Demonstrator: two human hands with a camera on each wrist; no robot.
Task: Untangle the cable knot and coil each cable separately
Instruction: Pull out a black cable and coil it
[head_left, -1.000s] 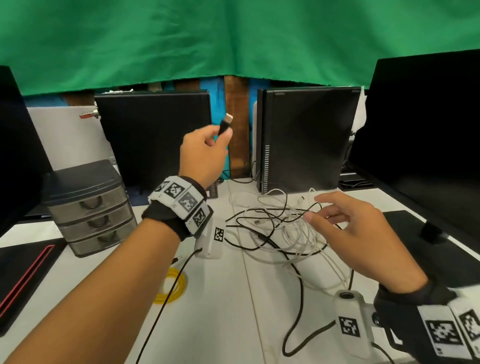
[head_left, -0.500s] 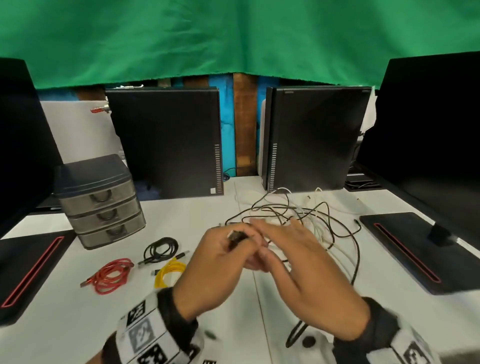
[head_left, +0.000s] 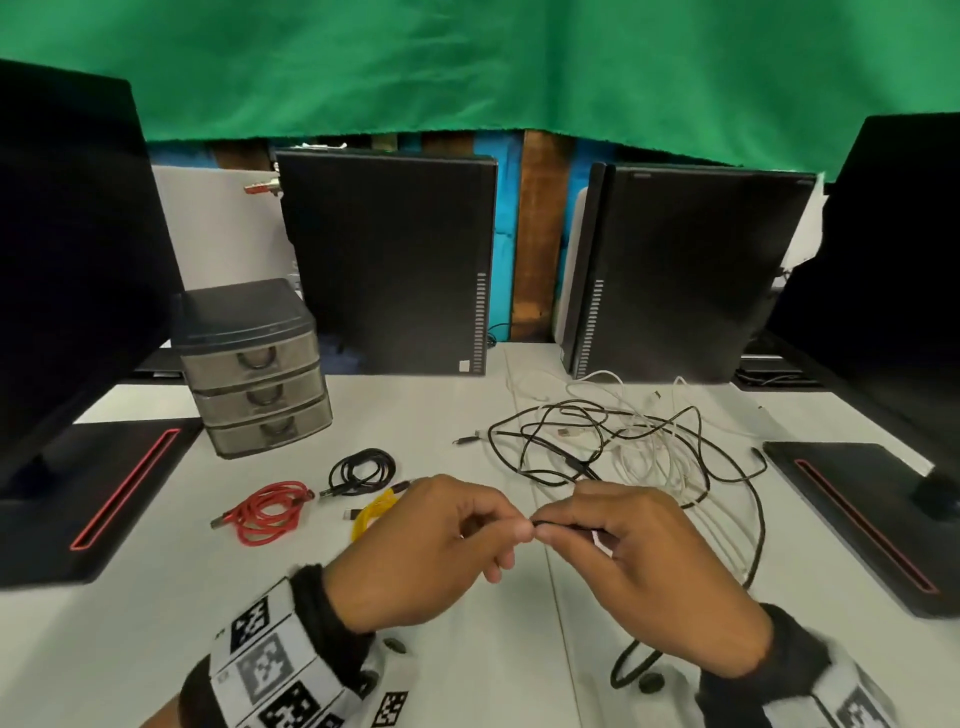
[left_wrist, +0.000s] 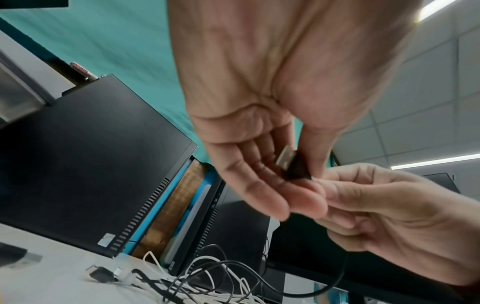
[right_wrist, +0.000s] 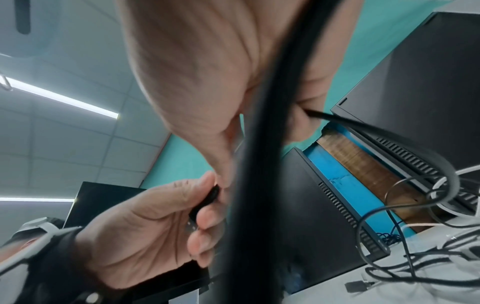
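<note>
Together both hands (head_left: 524, 540) pinch a thin, seemingly round black cable (head_left: 563, 526).

Setting: computer lab or office workstation bench. White laminate desk (head_left: 156, 623) carries two upright black desktop tower cases (head_left: 387, 260) at the rear and black flat monitors on red-striped stands (head_left: 88, 488) at both sides. Small grey three-drawer plastic organiser (head_left: 254, 369) sits left of centre. Green fabric backdrop (head_left: 467, 67) hangs above the towers. Wrist views show a suspended tile ceiling with linear strip lights (right_wrist: 62, 98).
</note>
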